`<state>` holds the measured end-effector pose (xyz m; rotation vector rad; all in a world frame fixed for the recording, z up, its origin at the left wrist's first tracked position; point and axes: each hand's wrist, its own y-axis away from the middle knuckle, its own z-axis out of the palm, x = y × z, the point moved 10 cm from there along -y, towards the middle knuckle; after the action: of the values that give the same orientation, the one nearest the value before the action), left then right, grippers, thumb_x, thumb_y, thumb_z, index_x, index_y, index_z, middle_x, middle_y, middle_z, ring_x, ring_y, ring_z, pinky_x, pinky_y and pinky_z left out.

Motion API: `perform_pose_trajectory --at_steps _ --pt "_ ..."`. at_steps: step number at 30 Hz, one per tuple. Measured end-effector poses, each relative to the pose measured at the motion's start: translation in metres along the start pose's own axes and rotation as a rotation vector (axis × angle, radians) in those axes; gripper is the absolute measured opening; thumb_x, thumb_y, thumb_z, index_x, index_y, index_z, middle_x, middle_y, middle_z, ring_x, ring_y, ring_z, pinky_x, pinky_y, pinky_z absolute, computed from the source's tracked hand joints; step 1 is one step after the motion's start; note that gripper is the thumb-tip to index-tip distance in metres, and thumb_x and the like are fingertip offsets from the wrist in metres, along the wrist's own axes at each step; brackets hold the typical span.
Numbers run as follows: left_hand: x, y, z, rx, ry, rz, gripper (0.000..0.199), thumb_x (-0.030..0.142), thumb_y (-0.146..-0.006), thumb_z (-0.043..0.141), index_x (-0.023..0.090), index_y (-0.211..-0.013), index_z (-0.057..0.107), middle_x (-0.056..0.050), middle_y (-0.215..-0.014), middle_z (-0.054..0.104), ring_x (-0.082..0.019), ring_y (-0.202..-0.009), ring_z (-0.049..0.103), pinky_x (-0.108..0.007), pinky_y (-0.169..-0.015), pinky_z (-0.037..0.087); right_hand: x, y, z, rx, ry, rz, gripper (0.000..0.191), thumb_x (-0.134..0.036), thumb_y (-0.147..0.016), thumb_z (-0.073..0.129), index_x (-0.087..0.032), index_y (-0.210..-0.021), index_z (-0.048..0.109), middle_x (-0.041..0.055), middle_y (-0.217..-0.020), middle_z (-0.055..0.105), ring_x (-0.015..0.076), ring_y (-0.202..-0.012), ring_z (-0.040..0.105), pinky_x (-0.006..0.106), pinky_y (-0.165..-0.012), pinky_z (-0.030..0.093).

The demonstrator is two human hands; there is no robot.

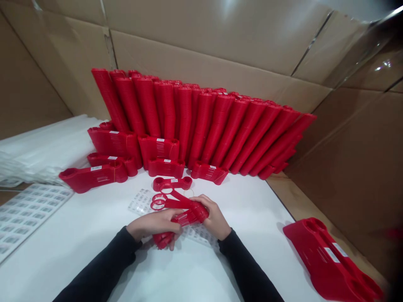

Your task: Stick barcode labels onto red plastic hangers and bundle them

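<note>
Near the middle of the white table, my left hand (157, 224) and my right hand (214, 216) hold a stack of thin red plastic pieces (186, 218) between them. My left fingers wrap the lower left end, and my right hand grips the right end. Several red pieces with ringed ends (160, 201) fan out to the upper left of my right hand. Just beyond them lies a small red stack (172, 183) with a white label. Sheets of printed labels (140, 202) lie partly under the pieces and my hands.
Tall red stacks (189, 121) lean against the cardboard wall (201, 54), with shorter labelled bundles (94, 176) in front. White plastic bags (50, 142) and a large label sheet (28, 214) are at the left. Labelled red bundles (327, 260) lie at the right.
</note>
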<state>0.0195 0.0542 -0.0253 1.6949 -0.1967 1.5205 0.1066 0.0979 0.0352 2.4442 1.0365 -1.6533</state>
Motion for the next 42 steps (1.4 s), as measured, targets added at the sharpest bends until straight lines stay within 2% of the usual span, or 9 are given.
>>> perform_pose_trajectory --at_steps 5,9,14,18,20,24,27,32,42 --pt "0.028 0.007 -0.039 0.327 0.051 0.295 0.035 0.043 -0.078 0.055 0.018 -0.103 0.056 -0.005 -0.095 0.065 -0.021 -0.09 0.062 -0.034 -0.082 0.048 0.008 0.001 -0.007 0.089 0.0 0.045 0.036 -0.001 -0.073 0.045 -0.02 -0.099 0.06 0.004 -0.093 0.057 0.0176 -0.089 0.055 0.03 -0.081 0.043" --pt "0.048 0.025 -0.064 0.678 -0.043 0.543 0.05 0.038 -0.076 0.06 0.024 -0.121 0.042 -0.007 -0.12 0.054 -0.023 -0.115 0.049 -0.038 -0.095 0.04 0.013 0.001 -0.002 0.064 -0.027 0.082 0.043 0.001 -0.07 0.043 -0.021 -0.101 0.061 0.0037 -0.093 0.057 0.0172 -0.089 0.056 0.029 -0.08 0.043" --pt "0.071 0.045 -0.064 0.849 -0.026 0.796 0.056 0.029 -0.075 0.063 0.026 -0.121 0.032 -0.004 -0.105 0.057 -0.019 -0.098 0.058 -0.036 -0.087 0.046 0.01 0.0 0.009 0.023 -0.118 0.128 0.043 0.0 -0.068 0.046 -0.021 -0.101 0.064 0.0035 -0.094 0.061 0.0177 -0.09 0.057 0.029 -0.082 0.044" --pt "0.086 0.051 -0.074 1.033 -0.221 0.791 0.022 0.034 -0.076 0.06 0.021 -0.091 0.05 0.0 -0.081 0.057 -0.015 -0.08 0.058 -0.028 -0.077 0.047 0.009 0.0 0.013 0.013 -0.215 0.176 0.038 -0.005 -0.072 0.048 -0.021 -0.102 0.065 0.0041 -0.097 0.062 0.018 -0.09 0.058 0.029 -0.082 0.045" --pt "0.091 0.047 -0.083 1.037 -0.327 0.743 0.02 0.038 -0.079 0.053 0.019 -0.078 0.052 -0.003 -0.083 0.059 -0.015 -0.079 0.058 -0.027 -0.074 0.047 0.013 0.001 0.009 0.035 -0.228 0.202 0.038 -0.006 -0.072 0.047 -0.02 -0.102 0.065 0.0041 -0.096 0.062 0.0182 -0.09 0.058 0.029 -0.081 0.046" --pt "0.082 0.062 -0.118 1.103 -0.373 0.672 0.03 0.037 -0.089 0.031 0.017 -0.096 0.051 -0.006 -0.09 0.06 -0.017 -0.084 0.057 -0.03 -0.078 0.046 0.026 0.004 -0.005 0.086 -0.223 0.262 0.041 -0.004 -0.068 0.045 -0.019 -0.1 0.066 0.0037 -0.093 0.063 0.0181 -0.085 0.059 0.029 -0.077 0.048" --pt "0.063 0.071 -0.138 0.997 -0.489 0.572 0.022 0.035 -0.08 0.048 0.018 -0.087 0.06 -0.005 -0.086 0.064 -0.02 -0.081 0.058 -0.031 -0.076 0.046 0.036 0.006 -0.01 0.121 -0.264 0.324 0.041 -0.006 -0.068 0.044 -0.018 -0.101 0.065 0.0046 -0.096 0.064 0.0183 -0.081 0.06 0.029 -0.072 0.05" --pt "0.02 0.062 -0.143 0.741 -0.973 0.317 0.032 0.023 -0.081 0.037 0.019 -0.102 0.061 -0.008 -0.108 0.06 -0.023 -0.1 0.053 -0.036 -0.089 0.041 0.035 0.006 0.004 0.073 -0.274 0.322 0.041 -0.006 -0.067 0.046 -0.017 -0.1 0.066 0.0054 -0.099 0.066 0.0206 -0.09 0.061 0.033 -0.081 0.049" --pt "0.006 0.054 -0.155 0.839 -1.131 0.227 0.029 0.023 -0.078 0.043 0.018 -0.099 0.062 -0.011 -0.104 0.055 -0.026 -0.095 0.051 -0.041 -0.083 0.042 0.047 0.009 0.025 0.024 -0.289 0.388 0.038 -0.007 -0.069 0.046 -0.015 -0.099 0.067 0.0071 -0.101 0.067 0.0226 -0.091 0.062 0.034 -0.077 0.051"
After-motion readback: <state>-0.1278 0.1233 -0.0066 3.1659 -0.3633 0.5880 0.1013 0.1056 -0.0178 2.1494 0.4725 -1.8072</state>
